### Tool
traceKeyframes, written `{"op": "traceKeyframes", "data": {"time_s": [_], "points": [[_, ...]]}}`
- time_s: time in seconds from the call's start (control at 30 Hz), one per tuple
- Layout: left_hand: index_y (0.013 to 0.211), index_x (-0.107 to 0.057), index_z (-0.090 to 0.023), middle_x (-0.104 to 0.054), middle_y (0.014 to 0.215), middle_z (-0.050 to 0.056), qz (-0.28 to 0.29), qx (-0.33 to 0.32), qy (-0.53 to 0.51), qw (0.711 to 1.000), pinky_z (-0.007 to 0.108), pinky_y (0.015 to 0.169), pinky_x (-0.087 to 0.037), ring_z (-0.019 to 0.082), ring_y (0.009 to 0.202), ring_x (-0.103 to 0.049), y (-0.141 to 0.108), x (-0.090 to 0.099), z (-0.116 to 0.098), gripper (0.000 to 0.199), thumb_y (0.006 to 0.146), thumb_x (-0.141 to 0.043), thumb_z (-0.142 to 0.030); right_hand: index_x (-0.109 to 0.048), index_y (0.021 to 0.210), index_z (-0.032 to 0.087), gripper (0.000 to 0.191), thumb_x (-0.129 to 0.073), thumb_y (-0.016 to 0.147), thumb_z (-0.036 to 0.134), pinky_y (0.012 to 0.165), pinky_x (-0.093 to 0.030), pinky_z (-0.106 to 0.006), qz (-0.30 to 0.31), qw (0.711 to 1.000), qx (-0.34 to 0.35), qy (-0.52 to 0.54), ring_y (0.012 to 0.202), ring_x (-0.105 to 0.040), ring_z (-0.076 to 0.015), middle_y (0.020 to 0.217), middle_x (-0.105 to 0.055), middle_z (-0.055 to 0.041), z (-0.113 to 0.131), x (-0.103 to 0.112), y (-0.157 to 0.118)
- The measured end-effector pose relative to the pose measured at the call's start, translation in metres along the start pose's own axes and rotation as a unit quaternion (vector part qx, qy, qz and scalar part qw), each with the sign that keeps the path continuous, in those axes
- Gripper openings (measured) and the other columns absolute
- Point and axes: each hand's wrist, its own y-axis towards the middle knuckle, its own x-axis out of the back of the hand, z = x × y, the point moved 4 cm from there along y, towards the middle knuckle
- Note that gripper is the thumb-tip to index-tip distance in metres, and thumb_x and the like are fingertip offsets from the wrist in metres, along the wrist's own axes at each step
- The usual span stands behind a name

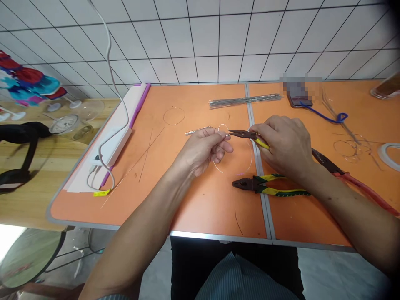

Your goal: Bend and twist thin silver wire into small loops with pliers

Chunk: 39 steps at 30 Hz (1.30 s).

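Note:
My left hand [203, 152] pinches a thin wire loop [233, 164] between its fingers, with the loop hanging below and beside them. My right hand [283, 146] grips needle-nose pliers [243, 134] with yellow handles. Their tips sit right by the wire at the top of the loop, though I cannot tell if they clamp it. Below my right hand, yellow-and-green combination pliers [259, 185] lie on the orange table [206, 208]. Red-handled pliers [346, 177] lie partly under my right forearm.
A bundle of straight metal rods [245, 100] lies at the table's back. A wire ring [174, 116], a phone [300, 101] with a blue cord [326, 118], tangled wire [350, 148] and white tape [389, 156] lie about. A white power strip [112, 146] sits at the left.

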Motion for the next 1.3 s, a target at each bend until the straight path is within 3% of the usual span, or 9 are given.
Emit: {"op": "traceKeyframes", "data": {"time_s": [0.2, 0.4, 0.53, 0.77, 0.9, 1.03, 1.1, 1.2, 1.3], "points": [[0.089, -0.075, -0.010, -0.080, 0.071, 0.008, 0.014, 0.034, -0.007, 0.999, 0.019, 0.041, -0.045, 0.007, 0.042, -0.058, 0.000, -0.002, 0.002, 0.025, 0.110, -0.061, -0.013, -0.079, 0.132, 0.028, 0.036, -0.050, 0.113, 0.035, 0.082, -0.049, -0.043, 0.081, 0.982, -0.026, 0.169, 0.108, -0.074, -0.0335, 0.120, -0.083, -0.0121, 0.005, -0.004, -0.004], [0.089, -0.076, -0.009, -0.082, 0.073, 0.011, 0.026, 0.071, -0.011, 0.997, 0.019, 0.045, -0.049, 0.009, 0.044, -0.064, -0.004, -0.007, 0.003, 0.028, 0.111, -0.059, -0.012, -0.083, 0.126, 0.030, 0.033, -0.056, 0.111, 0.038, 0.088, -0.055, -0.045, 0.114, 0.947, -0.055, 0.294, 0.107, -0.079, -0.0322, 0.121, -0.087, -0.0082, 0.005, -0.007, -0.004], [0.089, -0.076, -0.010, -0.081, 0.073, 0.010, 0.027, 0.082, -0.004, 0.996, 0.019, 0.046, -0.050, 0.010, 0.045, -0.066, -0.004, -0.008, 0.007, 0.022, 0.108, -0.067, -0.015, -0.086, 0.120, 0.028, 0.029, -0.062, 0.109, 0.040, 0.088, -0.054, -0.041, 0.123, 0.920, -0.070, 0.365, 0.102, -0.078, -0.0284, 0.113, -0.087, -0.0065, 0.006, -0.006, -0.002], [0.086, -0.073, -0.013, -0.082, 0.074, 0.009, 0.036, 0.087, 0.004, 0.996, 0.020, 0.046, -0.049, 0.010, 0.044, -0.065, -0.003, -0.009, 0.012, 0.020, 0.105, -0.072, -0.018, -0.089, 0.115, 0.027, 0.031, -0.061, 0.104, 0.033, 0.089, -0.051, -0.039, 0.134, 0.910, -0.057, 0.388, 0.102, -0.076, -0.0269, 0.105, -0.087, -0.0054, 0.010, -0.004, -0.001], [0.085, -0.073, -0.013, -0.083, 0.074, 0.010, 0.037, 0.094, -0.001, 0.995, 0.021, 0.047, -0.050, 0.011, 0.045, -0.064, -0.004, -0.011, 0.013, 0.022, 0.106, -0.072, -0.020, -0.090, 0.117, 0.030, 0.029, -0.065, 0.103, 0.037, 0.089, -0.055, -0.040, 0.160, 0.875, -0.103, 0.444, 0.103, -0.077, -0.0280, 0.104, -0.086, -0.0049, 0.008, -0.007, -0.001], [0.090, -0.077, -0.011, -0.083, 0.076, 0.011, 0.041, 0.104, -0.013, 0.994, 0.020, 0.048, -0.049, 0.010, 0.046, -0.065, -0.006, -0.013, 0.011, 0.025, 0.110, -0.065, -0.019, -0.089, 0.112, 0.028, 0.028, -0.068, 0.104, 0.046, 0.077, -0.051, -0.036, 0.184, 0.860, -0.092, 0.466, 0.083, -0.069, -0.0228, 0.086, -0.077, -0.0025, 0.007, -0.007, 0.000], [0.089, -0.078, -0.010, -0.084, 0.080, 0.013, 0.049, 0.103, -0.022, 0.993, 0.019, 0.050, -0.051, 0.009, 0.048, -0.065, -0.006, -0.014, 0.009, 0.028, 0.111, -0.062, -0.017, -0.087, 0.111, 0.026, 0.031, -0.069, 0.105, 0.051, 0.070, -0.047, -0.034, 0.201, 0.840, -0.094, 0.496, 0.073, -0.062, -0.0197, 0.079, -0.070, -0.0008, 0.007, -0.006, 0.000], [0.084, -0.077, -0.010, -0.086, 0.088, 0.014, 0.060, 0.090, -0.030, 0.994, 0.018, 0.053, -0.053, 0.007, 0.051, -0.066, -0.007, -0.014, 0.007, 0.029, 0.110, -0.063, -0.014, -0.085, 0.110, 0.026, 0.035, -0.072, 0.105, 0.058, 0.066, -0.044, -0.034, 0.213, 0.805, -0.124, 0.540, 0.070, -0.057, -0.0183, 0.076, -0.064, 0.0005, 0.007, -0.005, 0.000], [0.086, -0.076, -0.011, -0.085, 0.084, 0.011, 0.063, 0.077, -0.039, 0.994, 0.018, 0.054, -0.053, 0.008, 0.051, -0.067, -0.006, -0.013, 0.007, 0.028, 0.110, -0.062, -0.013, -0.084, 0.104, 0.028, 0.031, -0.086, 0.097, 0.058, 0.066, -0.042, -0.033, 0.198, 0.799, -0.152, 0.547, 0.074, -0.056, -0.0181, 0.080, -0.064, 0.0003, 0.009, -0.003, 0.000]]}}
